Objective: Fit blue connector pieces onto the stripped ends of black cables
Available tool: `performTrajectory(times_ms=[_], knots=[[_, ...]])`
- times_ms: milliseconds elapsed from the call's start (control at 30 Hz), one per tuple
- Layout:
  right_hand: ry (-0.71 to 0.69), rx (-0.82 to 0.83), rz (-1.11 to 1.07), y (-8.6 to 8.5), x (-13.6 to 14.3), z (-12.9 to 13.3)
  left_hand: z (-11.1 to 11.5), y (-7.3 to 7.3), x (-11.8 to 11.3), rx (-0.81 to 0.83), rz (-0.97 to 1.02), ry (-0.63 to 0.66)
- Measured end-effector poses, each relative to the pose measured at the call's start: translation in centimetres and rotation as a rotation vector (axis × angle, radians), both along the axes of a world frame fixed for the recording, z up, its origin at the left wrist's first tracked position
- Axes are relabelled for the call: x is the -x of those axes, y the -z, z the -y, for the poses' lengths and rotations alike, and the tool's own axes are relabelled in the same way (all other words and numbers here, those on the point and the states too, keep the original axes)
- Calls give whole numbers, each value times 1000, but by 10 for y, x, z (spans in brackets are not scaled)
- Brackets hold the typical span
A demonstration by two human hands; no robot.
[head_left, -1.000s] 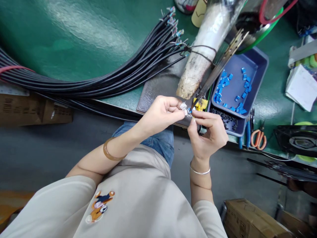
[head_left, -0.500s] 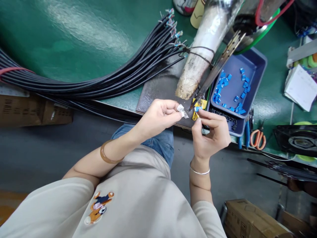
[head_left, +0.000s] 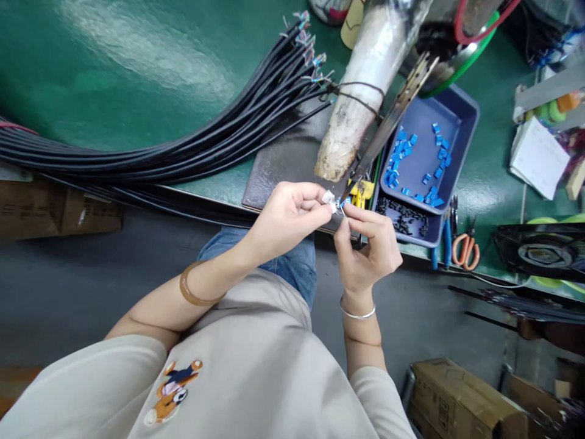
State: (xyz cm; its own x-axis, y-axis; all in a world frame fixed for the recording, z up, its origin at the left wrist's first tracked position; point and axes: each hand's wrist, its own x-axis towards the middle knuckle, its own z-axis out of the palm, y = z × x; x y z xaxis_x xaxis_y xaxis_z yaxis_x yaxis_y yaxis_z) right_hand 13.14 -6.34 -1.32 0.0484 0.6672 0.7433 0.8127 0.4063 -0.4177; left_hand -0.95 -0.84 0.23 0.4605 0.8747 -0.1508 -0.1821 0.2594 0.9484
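Between the thumb and fingers of my left hand (head_left: pixel 295 213) is a small white, partly clear connector (head_left: pixel 329 199). My right hand (head_left: pixel 368 241) pinches a small blue connector piece (head_left: pixel 346 202), with a thin light-coloured strip by its fingertips. The two pieces meet or nearly meet; whether they touch I cannot tell. Just behind my right fingers lies a yellow tool (head_left: pixel 362 190). More blue pieces (head_left: pixel 400 152) lie in the blue-grey bin (head_left: pixel 465 137) to the right, and small black parts (head_left: pixel 404 218) fill the tray nearer me.
A bundle of black cables (head_left: pixel 183 155) with stripped ends runs along the left of the green table (head_left: pixel 150 73). A wrapped roll (head_left: pixel 361 85) and a metal bar (head_left: pixel 393 116) reach down towards my hands. Orange-handled pliers (head_left: pixel 466 249) lie at the right edge.
My right hand has moved left, bringing the blue piece up to the white connector. My left hand keeps its pinch. The whole view has shifted slightly.
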Motion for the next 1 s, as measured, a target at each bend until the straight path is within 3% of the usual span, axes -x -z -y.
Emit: performTrajectory(times_ms=[467,767,1000], knots=[[54,-69,87,0,4,-3,1,-4,-3,-18,6,-40],[47,-75,176,2,4,4,5,2,0,8,-8,-16],[19,-39,41,-1,2,2,4,0,2,17,-25,17]])
